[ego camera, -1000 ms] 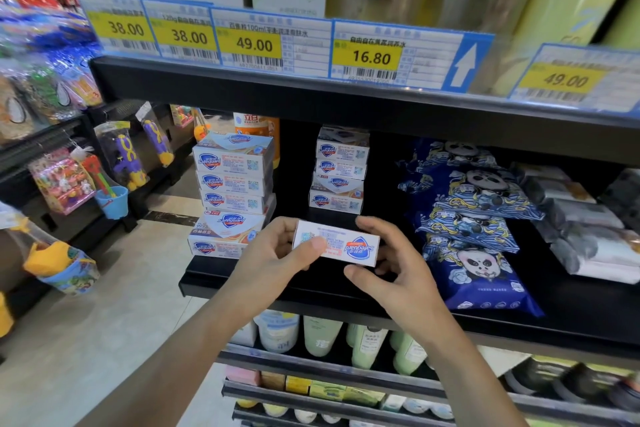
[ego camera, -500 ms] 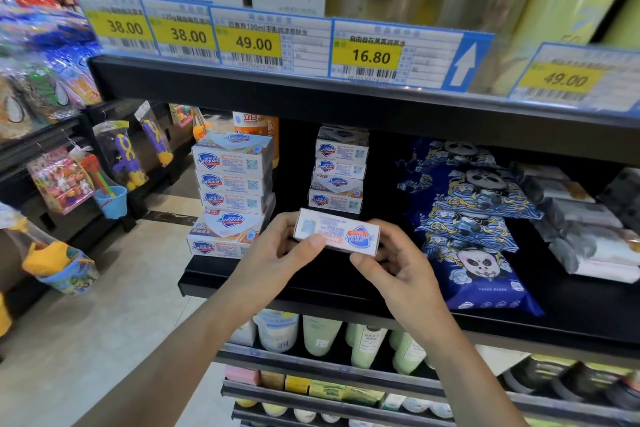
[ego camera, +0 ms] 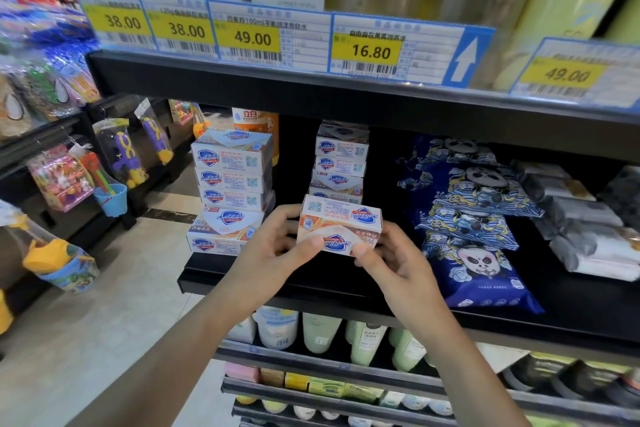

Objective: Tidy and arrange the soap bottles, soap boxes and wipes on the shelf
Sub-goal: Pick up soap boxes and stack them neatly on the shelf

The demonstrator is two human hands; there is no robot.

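Head view: both hands hold one soap box (ego camera: 341, 225) above the front edge of the black shelf (ego camera: 277, 288), its print upside down. Left hand (ego camera: 273, 250) grips the box's left end, thumb on its front face; right hand (ego camera: 394, 263) pinches the right end. Soap stacks (ego camera: 232, 184) stand behind and left, blue wipes (ego camera: 474, 236) right.

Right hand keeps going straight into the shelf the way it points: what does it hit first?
Probably the shorter stack of Safeguard soap boxes right behind the soap box that the right hand and left hand hold. Depth is unclear from this one view.
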